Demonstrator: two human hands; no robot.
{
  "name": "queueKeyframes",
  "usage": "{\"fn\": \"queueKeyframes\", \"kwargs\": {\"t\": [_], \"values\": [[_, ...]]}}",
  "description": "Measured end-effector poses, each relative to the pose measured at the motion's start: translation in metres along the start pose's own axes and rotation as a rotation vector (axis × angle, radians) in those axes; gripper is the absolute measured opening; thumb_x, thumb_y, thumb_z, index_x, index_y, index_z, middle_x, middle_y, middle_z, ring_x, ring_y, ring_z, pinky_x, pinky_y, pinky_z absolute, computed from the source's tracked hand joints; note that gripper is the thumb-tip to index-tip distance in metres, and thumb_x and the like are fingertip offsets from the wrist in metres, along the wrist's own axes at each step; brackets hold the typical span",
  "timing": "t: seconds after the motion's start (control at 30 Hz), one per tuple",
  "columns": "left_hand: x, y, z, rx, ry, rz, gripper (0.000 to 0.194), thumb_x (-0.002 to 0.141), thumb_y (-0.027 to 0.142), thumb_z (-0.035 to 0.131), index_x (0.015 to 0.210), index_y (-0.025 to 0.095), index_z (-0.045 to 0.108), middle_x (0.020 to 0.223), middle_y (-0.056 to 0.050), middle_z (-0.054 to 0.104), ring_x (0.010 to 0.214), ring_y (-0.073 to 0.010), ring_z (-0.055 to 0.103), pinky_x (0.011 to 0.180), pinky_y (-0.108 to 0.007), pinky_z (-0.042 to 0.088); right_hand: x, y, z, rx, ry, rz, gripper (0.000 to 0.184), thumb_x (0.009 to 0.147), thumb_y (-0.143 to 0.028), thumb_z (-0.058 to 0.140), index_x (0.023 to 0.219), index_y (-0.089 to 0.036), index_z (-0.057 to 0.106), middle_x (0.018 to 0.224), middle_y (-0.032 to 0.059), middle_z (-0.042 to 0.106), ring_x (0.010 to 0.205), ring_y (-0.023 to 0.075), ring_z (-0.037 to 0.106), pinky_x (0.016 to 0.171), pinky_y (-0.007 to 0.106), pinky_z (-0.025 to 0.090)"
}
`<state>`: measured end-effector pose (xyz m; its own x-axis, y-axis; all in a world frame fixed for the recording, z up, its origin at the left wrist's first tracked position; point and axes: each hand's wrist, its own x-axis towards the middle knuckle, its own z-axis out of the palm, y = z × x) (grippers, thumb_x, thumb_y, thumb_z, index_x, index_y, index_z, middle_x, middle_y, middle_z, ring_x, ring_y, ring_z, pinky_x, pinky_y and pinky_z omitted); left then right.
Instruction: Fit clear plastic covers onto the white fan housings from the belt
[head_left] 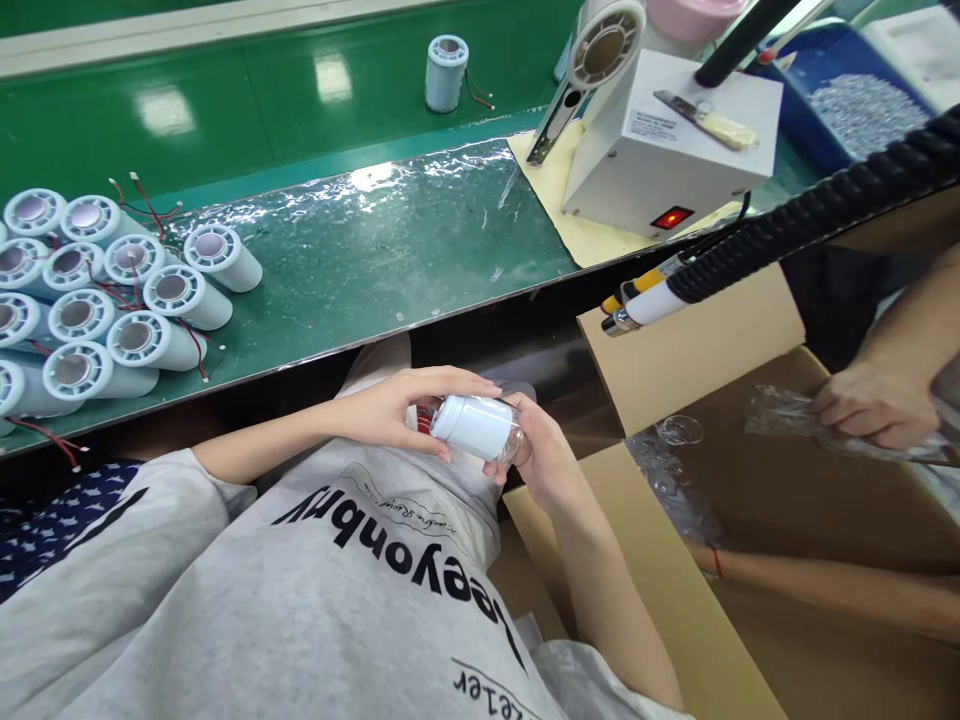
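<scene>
Hands (397,405) hold cylinder (480,427); shirt (300,620) bears lettering (346,517)

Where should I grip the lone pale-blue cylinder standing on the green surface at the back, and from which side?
Probably best around the middle of the lone cylinder, coming from the left: it stands upright with a smooth, round body, and its thin wires trail off to the right, so that approach should keep them out of the grasp.
</scene>
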<state>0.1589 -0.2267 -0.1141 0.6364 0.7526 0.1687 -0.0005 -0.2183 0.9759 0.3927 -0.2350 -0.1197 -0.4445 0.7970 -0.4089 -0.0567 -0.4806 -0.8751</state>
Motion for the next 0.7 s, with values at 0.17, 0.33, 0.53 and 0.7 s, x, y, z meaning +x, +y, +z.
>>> {"fn": "queueKeyframes", "kwargs": {"t": [0.17, 0.33, 0.53, 0.7], "values": [[0.000, 0.001, 0.000, -0.020, 0.003, -0.029, 0.070, 0.079, 0.032, 0.086, 0.144, 0.031, 0.061, 0.153, -0.012, 0.058, 0.145, -0.0297, 0.052, 0.120, -0.047, 0.043, 0.002, -0.002, 0.006, 0.029, -0.011, 0.079, 0.072, 0.067, -0.090, 0.067, 0.082, -0.023, 0.048, 0.052, -0.0040, 0.060, 0.035, 0.0139, 0.057, 0.029, 0.020, 0.042], [0.000, -0.002, -0.001, -0.005, 0.003, -0.023, 0.071, 0.079, 0.032, 0.086, 0.145, 0.030, 0.060, 0.154, -0.013, 0.057, 0.144, -0.0304, 0.052, 0.119, -0.047, 0.043, 0.002, -0.006, 0.006, 0.078, -0.073, 0.201, 0.077, 0.065, -0.094, 0.064, 0.087, -0.021, 0.052, 0.051, 0.0001, 0.064, 0.032, 0.0121, 0.051, 0.027, 0.018, 0.035], [0.000, 0.004, 0.003, 0.031, 0.034, -0.026, 0.061, 0.083, 0.032, 0.082, 0.141, 0.027, 0.063, 0.144, -0.014, 0.063, 0.132, -0.0284, 0.060, 0.098, -0.036, 0.057, 0.002, -0.003, 0.000, 0.115, -0.245, 0.336, 0.085, 0.074, -0.097, 0.050, 0.089, -0.015, 0.066, 0.052, 0.0015, 0.061, 0.032, 0.0079, 0.045, 0.027, 0.016, 0.029], [-0.001, 0.013, 0.006, -0.067, 0.096, -0.200, 0.065, 0.081, 0.033, 0.082, 0.142, 0.025, 0.060, 0.141, -0.014, 0.062, 0.117, -0.0254, 0.067, 0.079, -0.027, 0.059, -0.005, 0.003, -0.005, -0.105, -0.099, -0.083, 0.080, 0.079, -0.092, 0.053, 0.113, -0.020, 0.063, 0.082, 0.0076, 0.073, 0.059, 0.0189, 0.068, 0.048, 0.028, 0.058]]}}
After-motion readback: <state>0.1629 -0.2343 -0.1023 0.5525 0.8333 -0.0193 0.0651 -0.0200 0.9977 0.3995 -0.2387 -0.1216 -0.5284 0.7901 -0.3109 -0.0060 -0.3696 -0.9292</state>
